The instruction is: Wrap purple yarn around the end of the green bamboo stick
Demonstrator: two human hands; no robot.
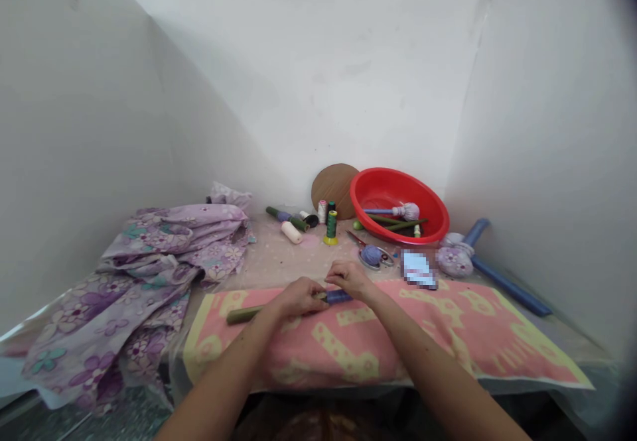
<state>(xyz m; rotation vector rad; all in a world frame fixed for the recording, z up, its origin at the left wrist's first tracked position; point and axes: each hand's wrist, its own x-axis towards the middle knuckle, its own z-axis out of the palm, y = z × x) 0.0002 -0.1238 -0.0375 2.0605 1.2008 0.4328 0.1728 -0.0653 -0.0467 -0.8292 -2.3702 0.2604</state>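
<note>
A green stick (245,314), which looks like a plant stem or bamboo, lies across the pink and yellow towel (343,345). My left hand (302,296) is closed around its middle. Just right of those fingers, a blue-purple wrapping (337,296) covers part of the stick. Above the wrapping, my right hand (348,279) has its thumb and fingertips pinched together. What they pinch is too small to make out. The stick's right end is partly covered by my right hand and wrist.
Behind the towel are thread spools (331,227), scissors (383,255) with a purple ball (371,254), and another wrapped green stick (287,218). A red basin (438,223) leans near the wall. Flowered cloth (164,249) is heaped left; a blue-handled cloth mallet (510,286) lies right.
</note>
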